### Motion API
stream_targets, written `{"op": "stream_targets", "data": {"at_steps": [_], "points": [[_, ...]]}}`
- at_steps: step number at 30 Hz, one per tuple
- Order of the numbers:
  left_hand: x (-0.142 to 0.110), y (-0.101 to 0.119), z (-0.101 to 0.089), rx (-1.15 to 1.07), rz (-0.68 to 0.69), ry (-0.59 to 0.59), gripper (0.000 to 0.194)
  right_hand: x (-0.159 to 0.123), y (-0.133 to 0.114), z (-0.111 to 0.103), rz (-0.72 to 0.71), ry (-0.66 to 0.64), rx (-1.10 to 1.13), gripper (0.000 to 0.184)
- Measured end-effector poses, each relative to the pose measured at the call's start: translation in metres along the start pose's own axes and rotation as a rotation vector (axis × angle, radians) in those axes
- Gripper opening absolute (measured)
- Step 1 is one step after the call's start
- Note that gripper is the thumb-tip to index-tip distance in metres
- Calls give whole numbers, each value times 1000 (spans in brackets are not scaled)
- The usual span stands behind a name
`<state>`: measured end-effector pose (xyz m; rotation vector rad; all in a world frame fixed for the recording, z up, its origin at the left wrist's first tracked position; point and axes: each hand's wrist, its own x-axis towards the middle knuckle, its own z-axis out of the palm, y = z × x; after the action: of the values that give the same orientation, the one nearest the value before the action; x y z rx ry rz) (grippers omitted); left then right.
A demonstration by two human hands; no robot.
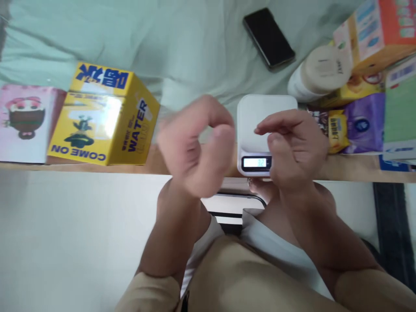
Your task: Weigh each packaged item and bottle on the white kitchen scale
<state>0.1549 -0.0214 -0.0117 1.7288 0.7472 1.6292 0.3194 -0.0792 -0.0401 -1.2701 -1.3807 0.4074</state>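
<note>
My left hand (199,147), blurred by motion, is raised left of a white digital scale (266,112). Its fingers are curled and the thumb meets the index finger in a ring; whatever they may hold is hidden. Over the scale's right part hovers my right hand (294,145), its fingers bent and a gap between thumb and index finger, with nothing visible in it. The scale's plate carries nothing that I can see, though my right hand covers part of it. Its lit display (255,162) shows digits that look like 32.
To the left stand a yellow box (89,117) and a pink-and-white box (26,123). A black phone (269,38) lies on the green cloth (195,43). On the right are a white bottle (320,73), a purple packet (365,123), an orange box (373,34) and a green box (401,108).
</note>
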Motion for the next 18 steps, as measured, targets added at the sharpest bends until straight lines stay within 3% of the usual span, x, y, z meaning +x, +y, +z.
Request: {"op": "stream_targets", "data": {"at_steps": [3, 8, 12, 18], "points": [[-3, -9, 36, 43, 18, -226, 43, 7, 22, -32, -3, 189, -73, 13], [2, -30, 81, 71, -74, -268, 40, 23, 64, -83, 78, 337, -106, 19], [14, -59, 114, 161, -29, -356, 43, 31, 92, -98, 152, 317, -85, 27], [29, -107, 154, 63, -174, -483, 52, 38, 125, -96, 207, 157, -22, 56]]}}
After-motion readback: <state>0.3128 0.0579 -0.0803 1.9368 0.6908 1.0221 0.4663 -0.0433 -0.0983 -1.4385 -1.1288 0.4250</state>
